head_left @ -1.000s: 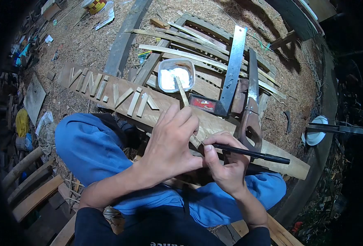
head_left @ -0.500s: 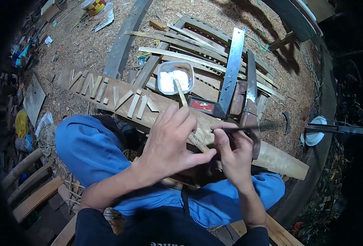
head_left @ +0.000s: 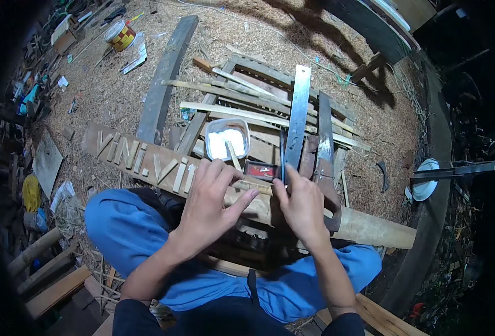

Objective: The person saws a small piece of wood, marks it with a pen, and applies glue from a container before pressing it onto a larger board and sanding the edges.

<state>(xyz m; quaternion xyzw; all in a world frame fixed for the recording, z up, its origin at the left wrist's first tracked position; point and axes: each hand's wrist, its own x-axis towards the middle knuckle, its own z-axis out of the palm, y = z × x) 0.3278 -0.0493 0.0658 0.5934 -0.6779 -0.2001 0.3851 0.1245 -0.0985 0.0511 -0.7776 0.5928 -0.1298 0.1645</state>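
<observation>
My left hand (head_left: 205,204) is over the long board, its thumb and forefinger on either side of a short wooden strip (head_left: 261,189). My right hand (head_left: 304,210) is closed on a thin dark blade-like tool (head_left: 282,154), which points away from me; its exact kind is unclear. Under both hands runs the wooden board (head_left: 362,227), with small wooden sticks (head_left: 131,154) laid out as letters on its left part. Beyond my left hand stands a clear plastic tub (head_left: 208,137) of white paste, a wooden stick (head_left: 234,155) leaning in it.
A small dark tray (head_left: 260,169) with red inside lies past the board. Beside it are a metal straight blade (head_left: 299,106) and a wooden-handled saw-like tool (head_left: 325,140). Long strips (head_left: 239,112) cross a slatted frame. A dark beam (head_left: 169,78) lies on the shavings-covered ground.
The view has shifted. My right hand has turned the dark tool from pointing right to pointing away from me. The short strip now lies more crosswise, and my hands are farther apart.
</observation>
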